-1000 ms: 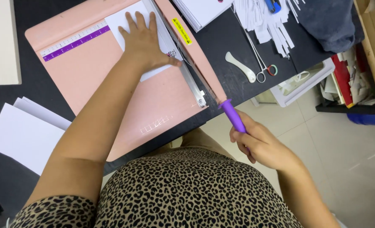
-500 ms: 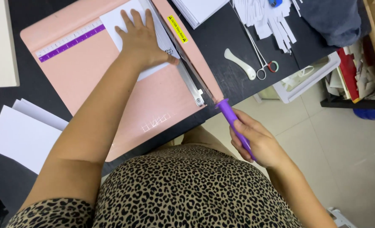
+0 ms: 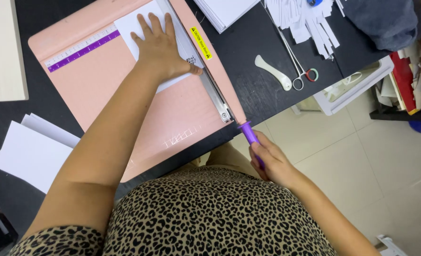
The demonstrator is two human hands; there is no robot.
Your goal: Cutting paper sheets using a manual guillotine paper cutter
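Here the right hand (image 3: 272, 163) grips the purple handle (image 3: 249, 133) at the cutter's near end, the blade arm (image 3: 205, 76) running away toward the left hand (image 3: 163, 47), pressed flat on the white sheet (image 3: 139, 23).

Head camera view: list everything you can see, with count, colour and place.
paper cutter: one, pink, on black table
white sheet: one, on cutter under left hand
purple handle: one, at cutter's near end
paper stack: one, white, left of cutter
paper strips: several, white, top right
forceps: one, metal, right of cutter
white tool: one, beside forceps
left hand: flat on sheet
right hand: gripping handle
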